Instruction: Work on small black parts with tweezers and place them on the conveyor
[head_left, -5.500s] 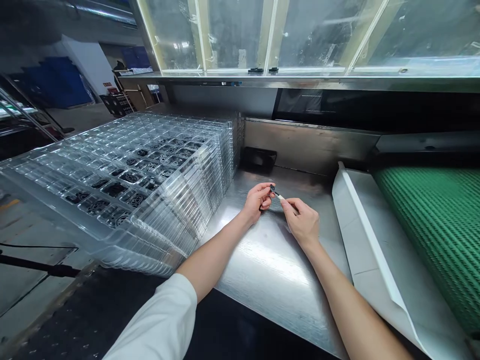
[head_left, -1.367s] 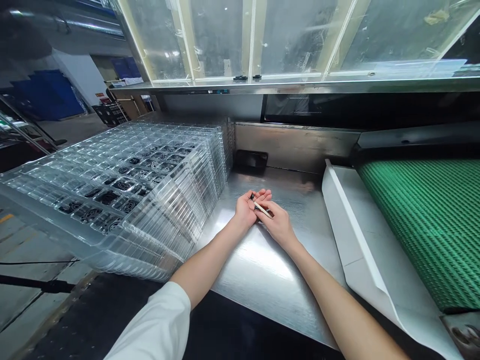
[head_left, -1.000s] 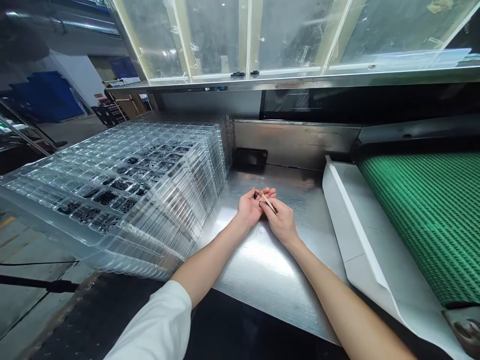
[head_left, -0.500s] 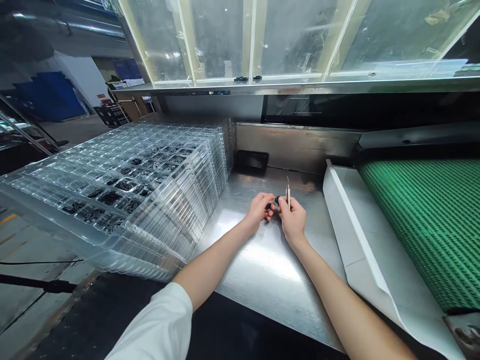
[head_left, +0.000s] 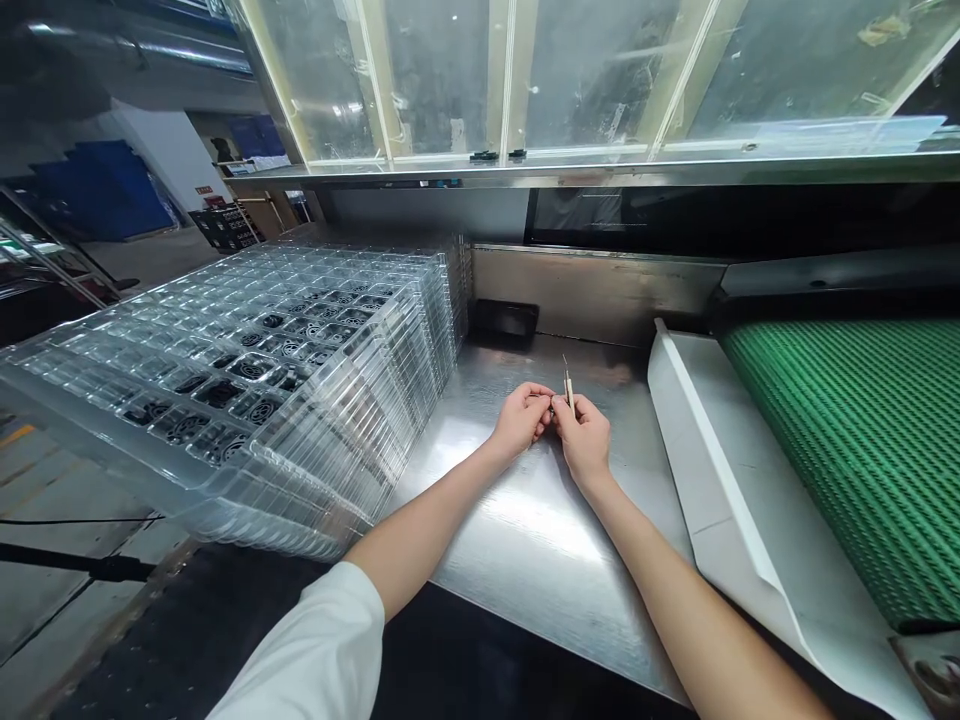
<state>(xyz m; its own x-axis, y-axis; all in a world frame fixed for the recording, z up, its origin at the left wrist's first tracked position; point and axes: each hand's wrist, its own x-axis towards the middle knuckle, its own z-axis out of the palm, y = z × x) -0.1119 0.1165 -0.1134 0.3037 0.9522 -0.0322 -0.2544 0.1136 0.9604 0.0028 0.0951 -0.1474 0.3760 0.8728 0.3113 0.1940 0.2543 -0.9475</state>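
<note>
My left hand and my right hand meet fingertip to fingertip over the steel bench. The right hand's fingers are pinched around a thin pale stick-like tool that points up and away. The left hand's fingers are curled shut; whatever small part they pinch is hidden between the two hands. To the left stands a tall stack of clear plastic trays, the top one holding several small round black parts.
A green ribbed conveyor belt runs on the right behind a white slanted guard. A dark rectangular opening sits in the back wall. Glass panels rise above a steel ledge. Floor and a dark mat lie below the bench.
The hands drew close together and the small black part seen between the fingers half a second ago is now hidden. The stick still points upward.
</note>
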